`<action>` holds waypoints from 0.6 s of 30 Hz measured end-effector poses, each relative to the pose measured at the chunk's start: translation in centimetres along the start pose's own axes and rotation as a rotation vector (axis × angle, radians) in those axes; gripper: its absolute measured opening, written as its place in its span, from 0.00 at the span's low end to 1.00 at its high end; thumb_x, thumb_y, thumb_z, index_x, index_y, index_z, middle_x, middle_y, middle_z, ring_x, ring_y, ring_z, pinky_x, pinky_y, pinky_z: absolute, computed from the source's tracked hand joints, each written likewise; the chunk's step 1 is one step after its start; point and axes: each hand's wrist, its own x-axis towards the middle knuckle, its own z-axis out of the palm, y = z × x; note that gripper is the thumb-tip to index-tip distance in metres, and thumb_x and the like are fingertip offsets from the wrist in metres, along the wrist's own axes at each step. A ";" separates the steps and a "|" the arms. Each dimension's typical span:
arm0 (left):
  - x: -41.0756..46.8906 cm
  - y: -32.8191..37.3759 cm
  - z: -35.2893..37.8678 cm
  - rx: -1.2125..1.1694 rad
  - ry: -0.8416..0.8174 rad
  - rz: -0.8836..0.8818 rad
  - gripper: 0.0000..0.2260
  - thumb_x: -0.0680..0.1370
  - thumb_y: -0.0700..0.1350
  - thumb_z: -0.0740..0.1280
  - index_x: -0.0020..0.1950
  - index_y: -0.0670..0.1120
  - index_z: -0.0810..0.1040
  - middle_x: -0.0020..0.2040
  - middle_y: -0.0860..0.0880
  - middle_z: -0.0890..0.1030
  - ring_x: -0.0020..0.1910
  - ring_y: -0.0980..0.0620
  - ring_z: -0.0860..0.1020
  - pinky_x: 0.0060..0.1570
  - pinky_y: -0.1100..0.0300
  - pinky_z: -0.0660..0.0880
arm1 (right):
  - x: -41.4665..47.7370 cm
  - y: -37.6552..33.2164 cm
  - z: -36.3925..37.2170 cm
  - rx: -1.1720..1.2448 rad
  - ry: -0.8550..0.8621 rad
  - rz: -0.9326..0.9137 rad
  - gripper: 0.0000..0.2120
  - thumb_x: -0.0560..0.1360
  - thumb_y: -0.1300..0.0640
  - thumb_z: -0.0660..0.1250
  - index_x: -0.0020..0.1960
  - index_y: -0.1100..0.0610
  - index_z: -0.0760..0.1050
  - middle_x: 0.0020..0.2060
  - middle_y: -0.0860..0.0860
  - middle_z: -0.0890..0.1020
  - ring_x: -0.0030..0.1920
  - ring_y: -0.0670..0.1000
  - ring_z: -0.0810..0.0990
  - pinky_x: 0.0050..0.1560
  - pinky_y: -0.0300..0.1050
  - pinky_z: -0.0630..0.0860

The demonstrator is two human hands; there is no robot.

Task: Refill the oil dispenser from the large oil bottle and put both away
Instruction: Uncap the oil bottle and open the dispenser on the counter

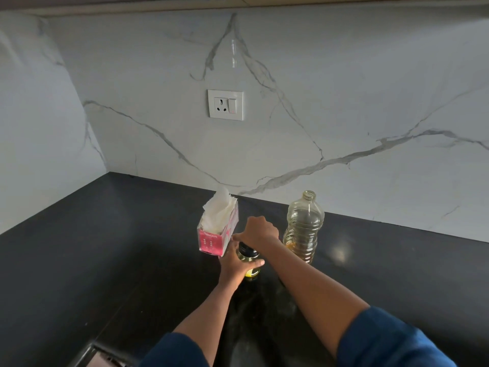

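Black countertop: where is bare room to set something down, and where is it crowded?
Bare countertop lies left of the tissue box, toward the corner, and right of the large oil bottle, along the wall. Crowded: box, oil dispenser held by left hand and right hand, and bottle stand close together.

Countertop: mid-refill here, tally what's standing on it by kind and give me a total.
Oil containers: 2, the oil dispenser and the uncapped large oil bottle
Tissue boxes: 1, the pink tissue box
Total: 3
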 end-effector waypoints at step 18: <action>0.6 -1.3 0.8 0.152 0.055 0.073 0.20 0.61 0.46 0.79 0.51 0.46 0.81 0.47 0.55 0.82 0.51 0.53 0.79 0.59 0.59 0.73 | 1.8 1.2 1.6 -0.092 -0.188 -0.213 0.15 0.68 0.50 0.73 0.45 0.59 0.73 0.37 0.51 0.76 0.37 0.51 0.78 0.34 0.40 0.71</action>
